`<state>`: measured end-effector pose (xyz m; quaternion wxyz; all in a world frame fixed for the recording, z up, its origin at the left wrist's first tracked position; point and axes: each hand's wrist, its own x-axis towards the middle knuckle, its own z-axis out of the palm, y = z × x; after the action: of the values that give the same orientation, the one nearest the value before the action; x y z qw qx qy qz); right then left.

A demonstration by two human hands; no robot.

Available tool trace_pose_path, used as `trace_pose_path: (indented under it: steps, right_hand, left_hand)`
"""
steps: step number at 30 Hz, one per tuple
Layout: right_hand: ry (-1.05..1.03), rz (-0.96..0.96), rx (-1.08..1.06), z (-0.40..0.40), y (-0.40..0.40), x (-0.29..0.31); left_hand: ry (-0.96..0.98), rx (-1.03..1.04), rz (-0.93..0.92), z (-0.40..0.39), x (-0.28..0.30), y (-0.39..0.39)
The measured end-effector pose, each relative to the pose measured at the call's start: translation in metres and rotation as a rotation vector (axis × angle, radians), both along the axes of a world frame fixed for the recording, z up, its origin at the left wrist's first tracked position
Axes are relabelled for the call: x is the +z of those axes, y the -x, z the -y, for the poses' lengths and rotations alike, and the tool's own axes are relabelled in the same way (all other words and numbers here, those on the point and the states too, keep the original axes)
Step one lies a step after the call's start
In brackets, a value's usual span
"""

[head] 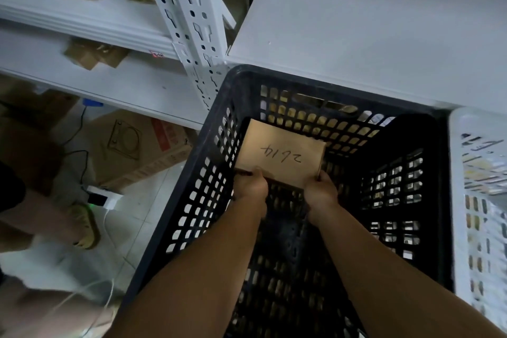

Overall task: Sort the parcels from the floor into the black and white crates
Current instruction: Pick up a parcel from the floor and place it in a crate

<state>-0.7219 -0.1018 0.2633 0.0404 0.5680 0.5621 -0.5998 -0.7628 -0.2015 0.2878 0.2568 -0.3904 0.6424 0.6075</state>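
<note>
Storeroom corner seen from the head view: white perforated steel shelving (189, 22) is standing beyond the hands and to their left, cardboard boxes (90, 55) sitting on its shelves, a larger carton (137, 145) lying on the pale tile floor (142, 211) to the left of the forearms beside a charger and cables. Both arms are reaching down into the black crate (301, 85), a deep plastic bin with lattice walls, which is sitting directly beneath and around the hands. The left hand (251, 185) and the right hand (321, 191) are each gripping the near edge of a flat brown parcel (279, 155), thumbs on top, fingers curled under. The parcel is matte kraft paper, rectangular, with handwritten digits on its face, and it is being held inside the crate against the far-left wall, probably so it goes down flat rather than dropping on a corner. Whether it is touching the bottom cannot be told. The white crate (477, 200), the same lattice pattern, is standing just right of the right forearm, touching the black one.
</note>
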Motion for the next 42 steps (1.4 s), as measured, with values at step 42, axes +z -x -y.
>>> trace_pose_path:
  steps: [42]
  right_hand:
    - [-0.219,-0.364,-0.773,0.008,-0.372,0.255]
  left_hand:
    - [-0.4,-1.006,-0.431,-0.052,0.222,-0.323]
